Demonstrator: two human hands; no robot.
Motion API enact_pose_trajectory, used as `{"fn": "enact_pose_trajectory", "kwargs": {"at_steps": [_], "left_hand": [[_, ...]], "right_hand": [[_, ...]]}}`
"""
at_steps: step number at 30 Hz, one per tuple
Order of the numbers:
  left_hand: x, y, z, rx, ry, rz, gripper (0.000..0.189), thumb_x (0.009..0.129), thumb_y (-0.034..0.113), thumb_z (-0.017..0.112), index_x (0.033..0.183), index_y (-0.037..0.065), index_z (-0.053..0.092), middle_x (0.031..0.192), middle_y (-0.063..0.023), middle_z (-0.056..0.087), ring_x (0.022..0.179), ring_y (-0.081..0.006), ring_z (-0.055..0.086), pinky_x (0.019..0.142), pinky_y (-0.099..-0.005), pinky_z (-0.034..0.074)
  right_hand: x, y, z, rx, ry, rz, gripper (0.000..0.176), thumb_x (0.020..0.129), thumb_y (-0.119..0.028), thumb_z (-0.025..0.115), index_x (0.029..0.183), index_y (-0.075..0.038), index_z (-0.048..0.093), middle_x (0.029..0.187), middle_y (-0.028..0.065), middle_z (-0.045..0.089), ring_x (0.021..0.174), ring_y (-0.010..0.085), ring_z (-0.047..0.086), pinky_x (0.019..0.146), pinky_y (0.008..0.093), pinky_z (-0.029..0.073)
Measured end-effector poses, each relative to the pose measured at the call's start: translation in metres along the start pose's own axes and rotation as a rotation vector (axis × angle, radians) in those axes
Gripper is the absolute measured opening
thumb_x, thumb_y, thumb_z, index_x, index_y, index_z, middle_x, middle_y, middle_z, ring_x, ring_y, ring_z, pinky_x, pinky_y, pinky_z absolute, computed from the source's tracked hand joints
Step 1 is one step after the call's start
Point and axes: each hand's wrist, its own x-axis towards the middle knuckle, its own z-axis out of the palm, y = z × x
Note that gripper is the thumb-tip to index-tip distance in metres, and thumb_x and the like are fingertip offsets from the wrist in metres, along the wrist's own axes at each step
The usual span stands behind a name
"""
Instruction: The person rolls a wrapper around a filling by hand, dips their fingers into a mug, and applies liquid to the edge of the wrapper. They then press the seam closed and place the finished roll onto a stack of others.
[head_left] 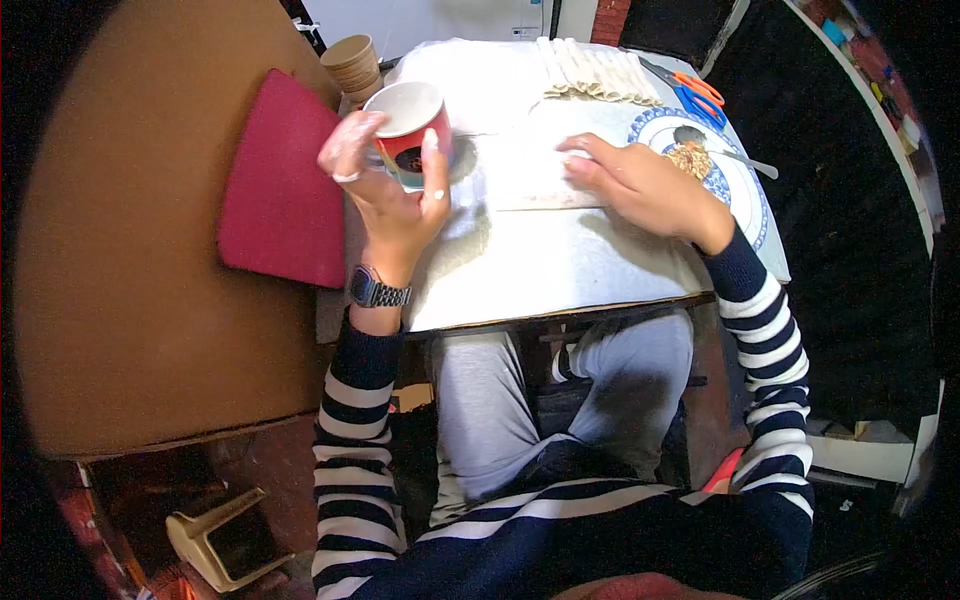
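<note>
My left hand (392,200) is wrapped round a red paper cup (405,150) with a pale rim and a dark round emblem, thumb on one side and fingers on the other. White smears show on its fingers. My right hand (665,195) has its fingers curled together over the right part of a flat white rectangular sheet (525,185). Whatever may be between those fingertips is hidden. Close to the right hand is a blue-and-white plate (752,205), bearing a crumbly brown mixture (690,158) and a metal spoon (750,162).
At the back of the white-covered table (540,270) lie several pale rolls (595,75). Scissors with orange handles (700,88) and with blue handles (703,107) sit beside them. Stacked brown paper cups (352,65) stand back left, near a dark red pad (280,190).
</note>
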Motion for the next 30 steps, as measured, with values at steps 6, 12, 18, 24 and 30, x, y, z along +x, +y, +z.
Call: {"fn": "enact_pose_trajectory", "kwargs": {"at_steps": [6,12,18,24,30], "left_hand": [[-0.007,0.01,0.002,-0.092,-0.178,-0.042,0.05,0.076,-0.005,0.063,0.118,0.002,0.038,0.103,-0.0137,0.056,0.087,-0.0209,0.059,0.077,-0.0329,0.048],[-0.006,0.007,0.004,-0.146,-0.161,-0.123,0.048,0.076,-0.003,0.063,0.118,0.001,0.04,0.103,-0.0144,0.056,0.089,-0.0229,0.059,0.079,-0.0338,0.048],[-0.007,0.017,0.007,-0.23,-0.283,-0.102,0.043,0.074,-0.003,0.061,0.114,0.0,0.046,0.098,-0.0141,0.06,0.086,-0.025,0.06,0.074,-0.0335,0.047],[-0.013,0.016,0.011,-0.25,-0.33,-0.141,0.043,0.073,-0.002,0.061,0.113,-0.001,0.047,0.099,-0.0151,0.06,0.088,-0.0278,0.059,0.075,-0.035,0.047],[0.001,0.007,0.006,0.052,-0.029,-0.073,0.054,0.071,0.01,0.07,0.117,0.002,0.044,0.117,-0.0174,0.044,0.113,-0.0339,0.039,0.097,-0.0464,0.031]], "right_hand": [[0.025,-0.017,0.037,0.187,-0.052,-0.15,0.044,0.1,-0.034,0.036,0.134,-0.006,0.039,0.089,0.0232,0.065,0.089,0.0397,0.062,0.082,0.0414,0.046],[-0.004,0.018,0.019,-0.108,0.076,-0.161,0.047,0.099,-0.036,0.037,0.135,-0.006,0.037,0.092,0.0211,0.065,0.098,0.0394,0.058,0.096,0.0425,0.04],[-0.006,0.031,0.018,-0.167,0.164,-0.293,0.048,0.099,-0.036,0.039,0.134,-0.005,0.039,0.102,0.022,0.064,0.099,0.0381,0.058,0.095,0.042,0.04],[0.024,-0.001,0.046,0.119,-0.033,-0.246,0.045,0.099,-0.029,0.04,0.136,-0.004,0.037,0.111,0.019,0.062,0.104,0.0361,0.057,0.096,0.0402,0.041],[-0.009,0.016,0.03,-0.071,0.075,-0.161,0.047,0.098,-0.031,0.039,0.137,-0.006,0.037,0.105,0.019,0.065,0.105,0.0346,0.058,0.104,0.0426,0.033]]}}
